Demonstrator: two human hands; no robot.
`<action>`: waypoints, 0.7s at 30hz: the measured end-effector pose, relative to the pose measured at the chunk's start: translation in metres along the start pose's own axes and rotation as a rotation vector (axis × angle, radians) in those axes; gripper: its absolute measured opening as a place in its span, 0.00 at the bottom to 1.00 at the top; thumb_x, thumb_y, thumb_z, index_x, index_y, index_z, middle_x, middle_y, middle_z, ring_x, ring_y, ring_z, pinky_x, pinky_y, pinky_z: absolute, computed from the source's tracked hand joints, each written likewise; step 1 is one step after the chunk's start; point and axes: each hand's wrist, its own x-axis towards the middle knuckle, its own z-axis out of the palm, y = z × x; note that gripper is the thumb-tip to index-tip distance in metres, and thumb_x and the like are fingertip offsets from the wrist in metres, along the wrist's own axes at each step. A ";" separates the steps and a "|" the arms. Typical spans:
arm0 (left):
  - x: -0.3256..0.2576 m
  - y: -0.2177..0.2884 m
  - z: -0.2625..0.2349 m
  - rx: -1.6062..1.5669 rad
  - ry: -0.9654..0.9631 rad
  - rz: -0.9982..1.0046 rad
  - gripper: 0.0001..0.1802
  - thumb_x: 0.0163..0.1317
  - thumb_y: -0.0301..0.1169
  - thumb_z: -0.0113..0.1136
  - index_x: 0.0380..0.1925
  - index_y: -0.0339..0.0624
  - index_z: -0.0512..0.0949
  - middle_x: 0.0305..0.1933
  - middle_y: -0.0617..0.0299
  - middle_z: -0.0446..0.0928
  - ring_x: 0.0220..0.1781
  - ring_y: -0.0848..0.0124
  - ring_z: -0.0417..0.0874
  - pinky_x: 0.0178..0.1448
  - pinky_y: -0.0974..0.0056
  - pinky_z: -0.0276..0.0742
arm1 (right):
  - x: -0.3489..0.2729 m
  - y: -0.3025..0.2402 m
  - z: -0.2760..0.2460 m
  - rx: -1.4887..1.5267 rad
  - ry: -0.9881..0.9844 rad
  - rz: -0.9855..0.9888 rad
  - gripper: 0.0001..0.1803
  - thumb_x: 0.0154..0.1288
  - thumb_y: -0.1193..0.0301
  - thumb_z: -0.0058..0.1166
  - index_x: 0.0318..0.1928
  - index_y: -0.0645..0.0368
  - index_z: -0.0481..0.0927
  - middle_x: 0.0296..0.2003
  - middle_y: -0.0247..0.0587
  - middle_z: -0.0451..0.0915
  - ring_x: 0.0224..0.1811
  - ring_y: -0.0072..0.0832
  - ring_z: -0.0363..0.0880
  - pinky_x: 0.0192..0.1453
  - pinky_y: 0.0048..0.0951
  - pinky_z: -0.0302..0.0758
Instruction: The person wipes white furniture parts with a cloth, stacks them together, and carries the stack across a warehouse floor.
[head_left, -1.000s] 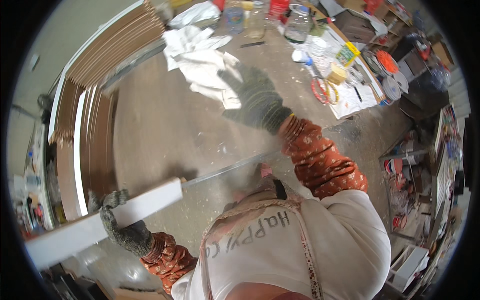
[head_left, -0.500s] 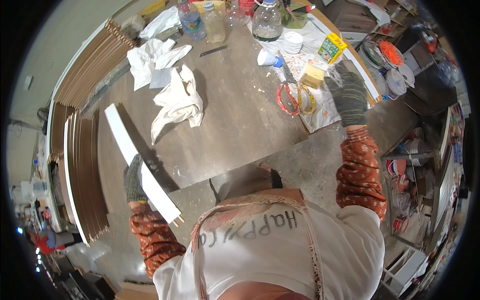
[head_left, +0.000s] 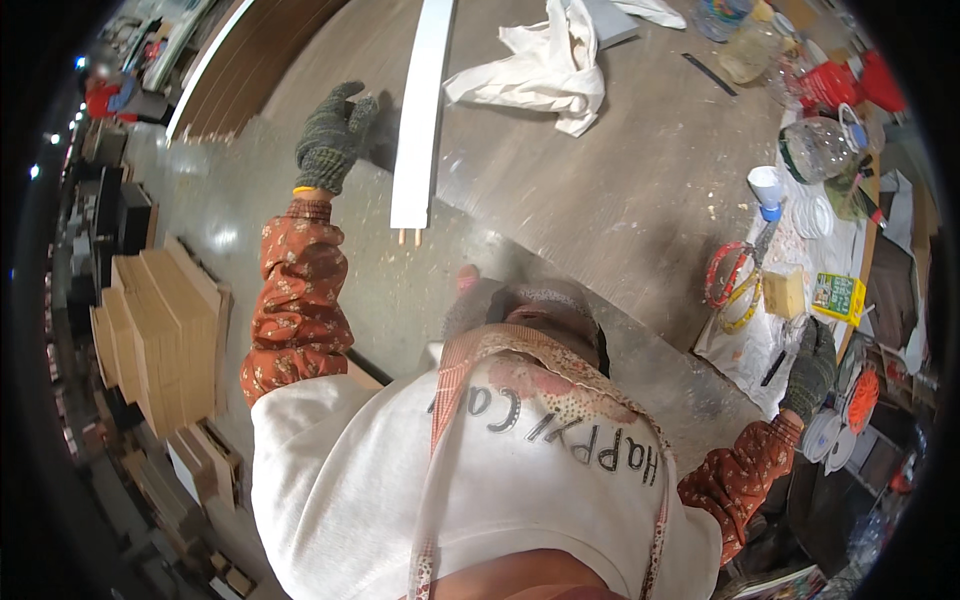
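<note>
A long white board [head_left: 420, 120] with two wooden dowels poking from its near end lies on the brown table, its end over the near edge. My left hand [head_left: 335, 138], in a grey-green knit glove, is raised just left of this board, apart from it, with thumb and fingers spread and nothing in them. At the right, my gloved right hand [head_left: 812, 370] is by the stained white cloth [head_left: 735, 355], just below a yellow box [head_left: 838, 297]. Its fingers are bunched and partly hidden. Near it lie a yellow sponge [head_left: 784, 294] and red-and-yellow-handled scissors [head_left: 738, 285].
White rags [head_left: 545, 70] lie on the table [head_left: 590, 190], with a dark flat strip [head_left: 708, 75] beyond. Bottles [head_left: 815, 148] and a blue-capped white container [head_left: 766, 190] stand at the right. Stacked brown boards [head_left: 270, 50] are far left; cardboard [head_left: 165, 330] is on the floor.
The view has swung to the left. My left hand has let go of the white board and moved off its left side. My right hand remains near the yellow box.
</note>
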 end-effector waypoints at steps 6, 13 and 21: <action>-0.066 -0.016 -0.007 -0.634 -0.193 -0.342 0.18 0.63 0.38 0.55 0.49 0.41 0.76 0.32 0.61 0.79 0.27 0.75 0.78 0.32 0.70 0.77 | -0.011 -0.035 -0.042 0.471 0.371 0.113 0.16 0.68 0.64 0.48 0.47 0.62 0.78 0.41 0.46 0.81 0.39 0.32 0.80 0.45 0.30 0.75; -0.103 0.011 0.022 -1.044 -0.060 -0.451 0.18 0.62 0.35 0.57 0.50 0.38 0.72 0.39 0.60 0.77 0.39 0.75 0.77 0.43 0.68 0.76 | -0.040 -0.181 -0.018 1.259 0.016 -0.126 0.11 0.66 0.74 0.49 0.46 0.64 0.77 0.37 0.41 0.79 0.33 0.23 0.79 0.35 0.21 0.76; -0.105 0.012 0.033 -1.039 -0.178 -0.308 0.27 0.57 0.37 0.61 0.54 0.39 0.67 0.40 0.58 0.77 0.36 0.73 0.79 0.36 0.69 0.76 | -0.119 -0.345 0.061 1.890 -0.610 0.144 0.07 0.59 0.81 0.55 0.38 0.62 0.77 0.25 0.33 0.75 0.23 0.19 0.72 0.26 0.20 0.72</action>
